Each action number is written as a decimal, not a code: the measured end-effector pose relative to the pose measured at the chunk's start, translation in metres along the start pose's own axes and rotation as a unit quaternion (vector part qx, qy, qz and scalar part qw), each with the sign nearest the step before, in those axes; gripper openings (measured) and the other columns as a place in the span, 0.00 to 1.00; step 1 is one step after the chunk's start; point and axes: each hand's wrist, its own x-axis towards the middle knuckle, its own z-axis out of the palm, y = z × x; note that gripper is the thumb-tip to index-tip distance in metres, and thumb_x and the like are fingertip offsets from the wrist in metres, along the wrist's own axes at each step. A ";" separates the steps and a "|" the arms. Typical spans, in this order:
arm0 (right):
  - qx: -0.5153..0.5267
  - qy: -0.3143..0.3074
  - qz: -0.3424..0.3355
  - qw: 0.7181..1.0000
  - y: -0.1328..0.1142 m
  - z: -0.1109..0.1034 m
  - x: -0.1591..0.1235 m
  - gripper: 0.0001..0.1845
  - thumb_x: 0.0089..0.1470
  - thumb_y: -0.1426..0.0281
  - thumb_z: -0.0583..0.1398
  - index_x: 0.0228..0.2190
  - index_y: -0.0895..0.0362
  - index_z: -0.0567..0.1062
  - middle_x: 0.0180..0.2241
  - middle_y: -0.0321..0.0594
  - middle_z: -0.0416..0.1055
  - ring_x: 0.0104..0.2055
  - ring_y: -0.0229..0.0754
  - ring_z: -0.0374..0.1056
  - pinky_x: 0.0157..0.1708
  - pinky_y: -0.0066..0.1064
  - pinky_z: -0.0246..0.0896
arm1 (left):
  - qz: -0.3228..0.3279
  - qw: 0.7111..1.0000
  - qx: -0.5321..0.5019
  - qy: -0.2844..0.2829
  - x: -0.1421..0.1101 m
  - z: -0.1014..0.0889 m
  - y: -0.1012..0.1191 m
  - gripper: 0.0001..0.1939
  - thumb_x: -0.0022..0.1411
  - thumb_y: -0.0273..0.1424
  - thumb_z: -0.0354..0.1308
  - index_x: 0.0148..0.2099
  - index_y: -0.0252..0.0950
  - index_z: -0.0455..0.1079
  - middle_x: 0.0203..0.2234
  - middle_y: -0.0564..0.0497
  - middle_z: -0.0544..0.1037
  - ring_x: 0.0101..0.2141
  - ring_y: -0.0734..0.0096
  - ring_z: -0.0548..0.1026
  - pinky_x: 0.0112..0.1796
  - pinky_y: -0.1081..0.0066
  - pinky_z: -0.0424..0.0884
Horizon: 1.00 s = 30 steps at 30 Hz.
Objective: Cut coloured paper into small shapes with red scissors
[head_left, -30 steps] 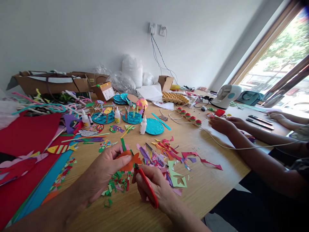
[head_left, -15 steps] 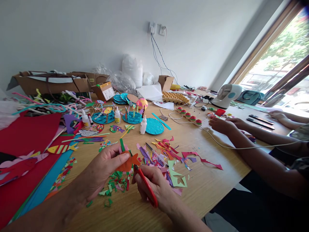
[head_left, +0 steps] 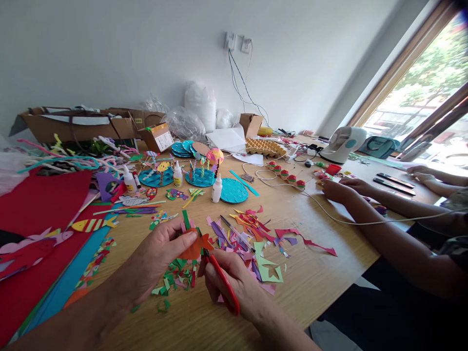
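My left hand pinches an orange paper cut-out above the wooden table, thumb on top. My right hand is closed round the red handles of a pair of scissors, and the blades reach up to the right edge of the orange piece. Small green and pink paper scraps lie right under both hands. A pile of coloured offcuts sits just beyond the scissors, with a pale green offcut at its near side.
Red and blue paper sheets cover the table's left. Glue bottles, teal discs and pipe cleaners lie further back, cardboard boxes along the wall. Another person's hands and arms work at the right, near a white cord and fan.
The orange cut-out has turned slightly in my left fingers and the scissors have shifted a little along its edge. The other person's hands moved slightly to the right.
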 end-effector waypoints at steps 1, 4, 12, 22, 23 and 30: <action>0.001 0.003 0.001 1.000 0.000 0.000 0.000 0.25 0.56 0.51 0.51 0.20 0.58 0.62 0.14 0.29 0.58 0.16 0.27 0.52 0.14 0.16 0.47 | 0.002 1.000 0.004 0.002 0.000 0.000 0.000 0.07 0.52 0.35 0.59 0.29 0.37 0.68 0.22 0.58 0.72 0.25 0.75 0.67 0.29 0.77 0.64; 0.010 0.013 0.011 1.000 0.000 0.002 0.000 0.23 0.55 0.54 0.53 0.19 0.58 0.61 0.14 0.28 0.57 0.15 0.27 0.51 0.13 0.17 0.46 | 0.006 1.000 0.015 0.005 0.000 0.001 -0.001 0.08 0.52 0.36 0.59 0.28 0.37 0.67 0.22 0.57 0.72 0.25 0.73 0.68 0.29 0.76 0.64; 0.025 0.023 0.019 0.999 0.000 0.003 -0.001 0.23 0.54 0.53 0.53 0.19 0.57 0.60 0.14 0.27 0.53 0.15 0.27 0.49 0.12 0.18 0.44 | -0.010 1.000 0.012 0.004 -0.001 0.003 0.000 0.08 0.52 0.37 0.59 0.28 0.38 0.66 0.21 0.57 0.71 0.25 0.71 0.68 0.28 0.74 0.65; 0.035 0.013 0.028 0.999 -0.001 0.002 -0.003 0.22 0.53 0.55 0.56 0.18 0.57 0.60 0.13 0.27 0.54 0.14 0.27 0.50 0.12 0.18 0.43 | -0.023 1.000 0.015 -0.013 0.000 -0.004 0.002 0.07 0.52 0.35 0.59 0.30 0.37 0.68 0.23 0.57 0.73 0.27 0.72 0.68 0.31 0.74 0.64; 0.036 0.011 0.029 0.999 -0.001 0.002 -0.003 0.23 0.53 0.54 0.56 0.18 0.57 0.60 0.13 0.27 0.54 0.14 0.27 0.50 0.12 0.18 0.43 | -0.023 1.000 0.018 -0.012 -0.001 -0.005 0.002 0.07 0.52 0.35 0.60 0.30 0.37 0.68 0.24 0.57 0.73 0.28 0.72 0.68 0.32 0.74 0.64; 0.047 0.001 0.037 0.998 -0.002 0.002 -0.004 0.24 0.51 0.51 0.56 0.19 0.58 0.62 0.13 0.28 0.56 0.13 0.27 0.51 0.11 0.18 0.44 | -0.010 1.000 0.017 -0.005 -0.001 -0.007 0.001 0.07 0.51 0.34 0.61 0.30 0.37 0.69 0.23 0.58 0.71 0.27 0.74 0.66 0.32 0.75 0.63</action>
